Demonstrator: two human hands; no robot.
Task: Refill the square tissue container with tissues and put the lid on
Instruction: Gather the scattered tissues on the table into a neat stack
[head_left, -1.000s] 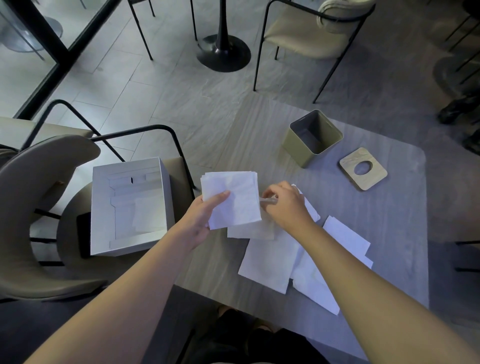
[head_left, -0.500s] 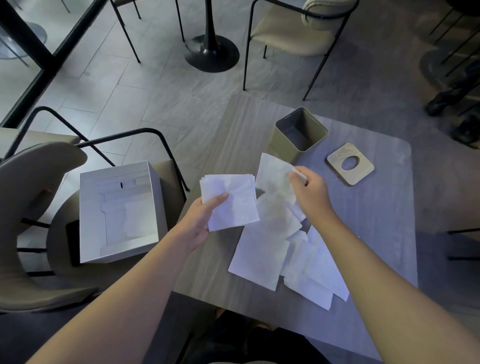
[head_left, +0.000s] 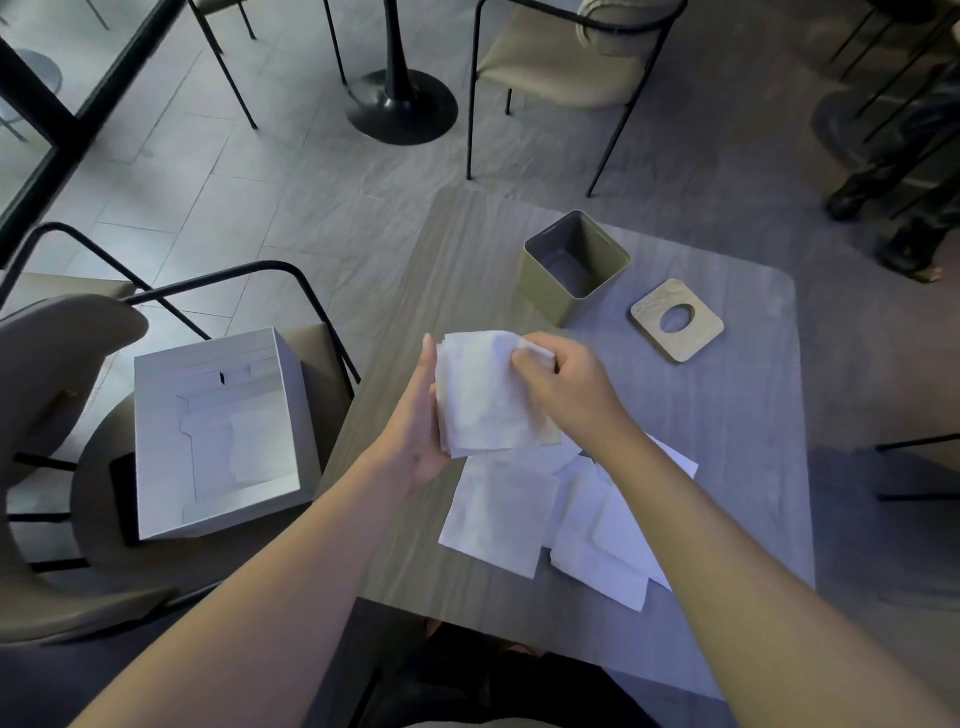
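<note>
1. Head view: fingers (head_left: 524, 356) of the right hand (head_left: 566, 389) pinch a tissue onto the stack of tissues (head_left: 488, 395) cradled in the left hand (head_left: 415, 431), both hands grasping.
2. Gathering appears under way: loose tissues (head_left: 571, 525) lie on the table (head_left: 727, 415).
3. Next, the stack likely goes into the open square container (head_left: 571, 260); the lid (head_left: 677, 319) lies just beside it.

No text, label, brand, number or sign can be read on anything in view.
</note>
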